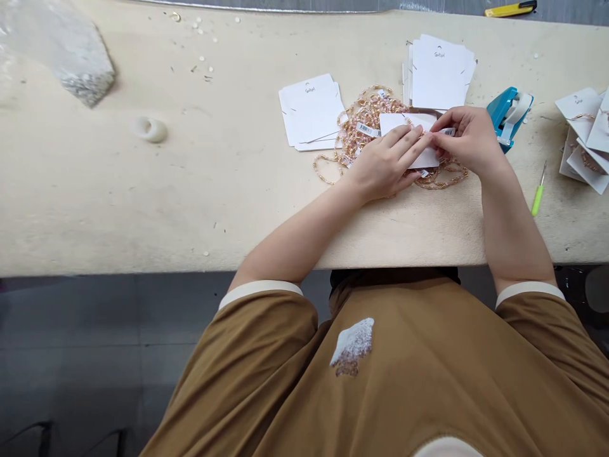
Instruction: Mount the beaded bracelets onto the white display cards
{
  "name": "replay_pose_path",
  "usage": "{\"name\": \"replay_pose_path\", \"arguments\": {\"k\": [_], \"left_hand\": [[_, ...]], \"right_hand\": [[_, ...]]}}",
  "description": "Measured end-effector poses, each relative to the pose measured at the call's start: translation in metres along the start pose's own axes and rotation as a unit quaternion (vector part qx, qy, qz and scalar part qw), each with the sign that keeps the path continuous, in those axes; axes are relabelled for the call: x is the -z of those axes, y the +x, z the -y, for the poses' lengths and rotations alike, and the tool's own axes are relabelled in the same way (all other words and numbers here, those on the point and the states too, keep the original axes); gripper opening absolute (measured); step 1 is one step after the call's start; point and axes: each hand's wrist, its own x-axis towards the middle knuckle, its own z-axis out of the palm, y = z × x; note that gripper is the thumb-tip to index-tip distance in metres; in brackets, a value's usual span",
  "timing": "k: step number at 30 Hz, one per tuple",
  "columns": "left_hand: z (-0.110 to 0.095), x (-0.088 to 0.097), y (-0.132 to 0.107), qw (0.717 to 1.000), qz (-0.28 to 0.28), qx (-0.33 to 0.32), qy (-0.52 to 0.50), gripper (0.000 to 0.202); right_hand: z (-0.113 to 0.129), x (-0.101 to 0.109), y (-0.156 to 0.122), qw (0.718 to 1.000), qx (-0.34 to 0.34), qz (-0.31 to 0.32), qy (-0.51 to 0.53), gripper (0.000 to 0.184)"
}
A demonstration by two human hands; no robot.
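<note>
My left hand [387,162] lies flat with its fingers stretched over a white display card [391,122], pressing it down on a heap of gold and pink beaded chains [362,117]. My right hand [469,139] is curled at the card's right edge, its fingertips pinched on a small barcode tag [447,131]. Another barcode tag [367,129] lies among the chains to the left of the card.
White cards lie in one stack [311,111] left of the chains and another [440,71] behind them. A teal tape dispenser [508,114], a green-handled tool [538,195] and finished cards [587,136] are at right. A tape roll [151,129] sits left.
</note>
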Motion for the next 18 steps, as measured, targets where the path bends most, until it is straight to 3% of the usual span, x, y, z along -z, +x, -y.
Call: {"name": "replay_pose_path", "arguments": {"k": [3,9,18], "left_hand": [[-0.002,0.004,0.006,0.999,-0.029,0.028,-0.03,0.061],[-0.008,0.013,0.027,0.98,-0.07,0.166,-0.085,0.036],[0.004,-0.017,0.027,0.983,-0.109,0.14,-0.056,0.041]], "right_hand": [[-0.002,-0.003,0.001,1.0,0.001,-0.003,0.004,0.011],[0.0,-0.006,0.001,1.0,-0.018,-0.004,0.023,0.017],[0.002,0.013,-0.003,0.996,-0.034,0.053,0.06,0.018]]}}
